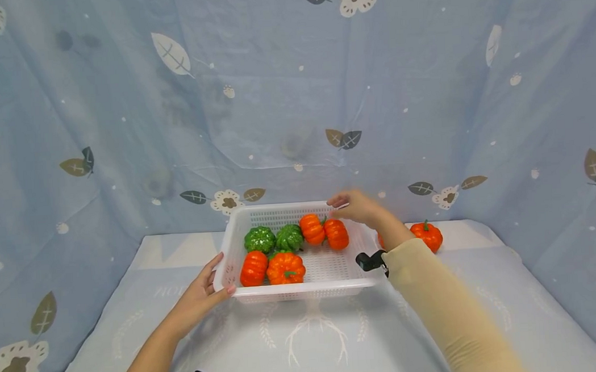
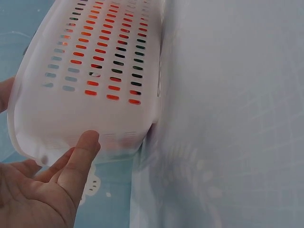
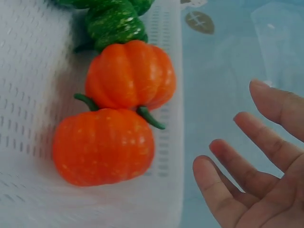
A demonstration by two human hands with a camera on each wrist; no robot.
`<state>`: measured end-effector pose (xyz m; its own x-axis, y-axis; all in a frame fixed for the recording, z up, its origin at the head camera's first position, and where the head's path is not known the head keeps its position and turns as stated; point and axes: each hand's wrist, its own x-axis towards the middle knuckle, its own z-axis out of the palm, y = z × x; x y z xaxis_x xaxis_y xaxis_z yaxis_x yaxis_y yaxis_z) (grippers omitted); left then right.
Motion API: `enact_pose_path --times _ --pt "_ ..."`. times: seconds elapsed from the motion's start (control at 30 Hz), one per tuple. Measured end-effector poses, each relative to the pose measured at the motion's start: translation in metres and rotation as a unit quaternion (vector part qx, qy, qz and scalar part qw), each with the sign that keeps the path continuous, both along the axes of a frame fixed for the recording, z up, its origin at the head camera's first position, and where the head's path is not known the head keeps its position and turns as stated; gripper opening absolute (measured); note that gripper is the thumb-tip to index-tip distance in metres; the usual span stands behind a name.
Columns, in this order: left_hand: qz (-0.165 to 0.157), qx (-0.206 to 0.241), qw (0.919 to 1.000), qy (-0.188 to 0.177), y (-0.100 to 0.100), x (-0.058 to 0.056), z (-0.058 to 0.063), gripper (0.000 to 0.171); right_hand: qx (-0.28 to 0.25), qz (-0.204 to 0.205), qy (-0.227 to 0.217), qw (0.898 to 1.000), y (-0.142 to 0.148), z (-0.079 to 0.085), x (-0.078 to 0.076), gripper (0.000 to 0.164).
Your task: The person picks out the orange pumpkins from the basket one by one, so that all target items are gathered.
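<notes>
A white plastic basket (image 1: 329, 285) with slotted walls stands on the table. My left hand (image 1: 197, 300) holds its left end, thumb at the front corner and fingertips against the outside of the wall (image 2: 52, 118). Over the back right rim is my right hand (image 1: 358, 209), fingers loosely spread and holding nothing. Two small orange pumpkins (image 3: 104, 147) sit close together in the basket below that hand. Green pumpkins (image 1: 260, 240) lie left of them, one mostly hidden. Toward the front left are a red-orange pumpkin (image 1: 254, 268) and an orange one (image 1: 285, 268).
To the right of the basket, another orange pumpkin (image 1: 427, 236) sits on the table, and a second orange piece is mostly hidden behind my right forearm. A pale patterned cloth (image 1: 318, 344) covers the table. Blue printed curtains (image 1: 272, 96) enclose the back and sides.
</notes>
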<state>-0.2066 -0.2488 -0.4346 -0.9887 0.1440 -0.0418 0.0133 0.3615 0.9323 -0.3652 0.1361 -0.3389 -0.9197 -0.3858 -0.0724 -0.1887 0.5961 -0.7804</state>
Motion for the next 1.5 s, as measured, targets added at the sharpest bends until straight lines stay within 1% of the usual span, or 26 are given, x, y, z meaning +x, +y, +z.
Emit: enact_pose_path --times 0.17,0.37,0.6,0.7,0.8,0.93,1.03,1.17,1.33,1.5 --pt "-0.003 0.003 1.0 0.004 -0.001 -0.002 0.0 0.092 0.015 -0.008 -0.005 1.0 0.0 -0.014 -0.005 0.044" --pt "-0.003 0.006 1.0 0.007 -0.001 -0.001 0.0 0.092 0.04 -0.007 -0.016 0.999 -0.004 -0.025 -0.008 0.045" --pt "-0.008 0.016 0.9998 0.008 -0.001 -0.002 -0.001 0.091 0.068 -0.004 0.008 0.998 -0.012 -0.036 -0.013 0.046" --pt "-0.008 0.018 0.9998 0.007 -0.001 -0.002 -0.002 0.091 0.076 -0.006 0.011 0.997 -0.014 -0.038 -0.014 0.047" --pt "-0.006 0.015 0.9998 0.007 -0.001 -0.002 -0.001 0.091 0.081 -0.011 0.003 0.997 -0.016 -0.037 -0.013 0.048" --pt "-0.003 0.014 0.9999 0.006 -0.002 -0.002 -0.002 0.092 0.129 -0.005 0.012 0.992 -0.021 -0.036 -0.011 0.048" --pt "-0.003 0.015 0.9999 0.005 -0.002 -0.002 -0.002 0.092 0.175 -0.001 0.027 0.984 -0.023 -0.037 -0.009 0.049" --pt "0.001 0.009 1.0 0.003 -0.002 -0.002 -0.003 0.092 0.2 -0.012 0.04 0.979 -0.025 -0.037 -0.008 0.049" --pt "0.003 0.007 1.0 0.001 -0.002 -0.002 -0.002 0.092 0.205 -0.022 0.051 0.977 -0.027 -0.036 -0.007 0.047" --pt "0.003 0.005 1.0 0.0 -0.003 -0.002 -0.002 0.092 0.191 -0.019 0.053 0.98 -0.025 -0.032 -0.003 0.044"
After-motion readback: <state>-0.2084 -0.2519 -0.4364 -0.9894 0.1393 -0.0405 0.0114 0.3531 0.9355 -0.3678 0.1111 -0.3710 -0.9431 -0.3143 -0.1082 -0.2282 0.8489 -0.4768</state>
